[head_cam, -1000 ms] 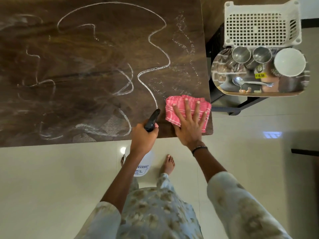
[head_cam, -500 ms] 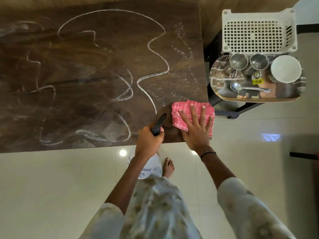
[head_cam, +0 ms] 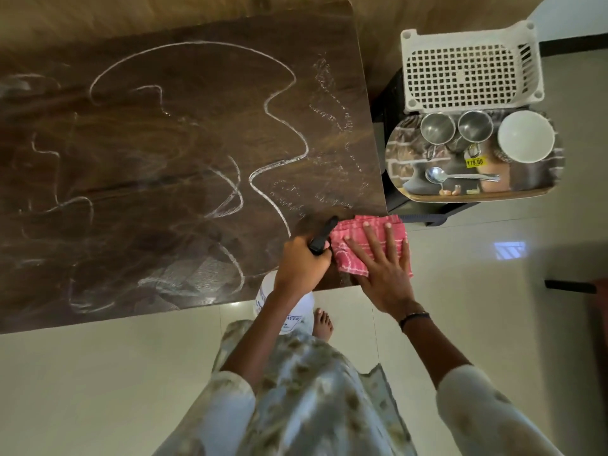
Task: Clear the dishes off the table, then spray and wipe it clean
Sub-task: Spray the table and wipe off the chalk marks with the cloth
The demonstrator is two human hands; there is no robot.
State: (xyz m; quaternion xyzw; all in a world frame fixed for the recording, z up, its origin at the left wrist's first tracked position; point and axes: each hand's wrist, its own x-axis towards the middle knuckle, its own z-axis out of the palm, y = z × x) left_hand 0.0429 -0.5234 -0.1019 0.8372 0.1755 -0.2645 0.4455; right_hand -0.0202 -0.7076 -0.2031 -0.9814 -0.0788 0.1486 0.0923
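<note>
Currently you are pressing the pink cloth (head_cam: pixel 368 243) flat w/ right hand (head_cam: pixel 383 271), fingers spread, at the table (head_cam: pixel 164 159) near-right corner, so it is overhanging the edge. Left hand (head_cam: pixel 301 263) is gripping the spray bottle (head_cam: pixel 283 311) clear of wiping. Open room is lying leftward, across the white streaks (head_cam: pixel 273 192).

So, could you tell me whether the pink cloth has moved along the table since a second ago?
Yes. The pink cloth has slid right toward the table's near right corner; it lay within the edge, and now overhangs it under the right hand.
</note>
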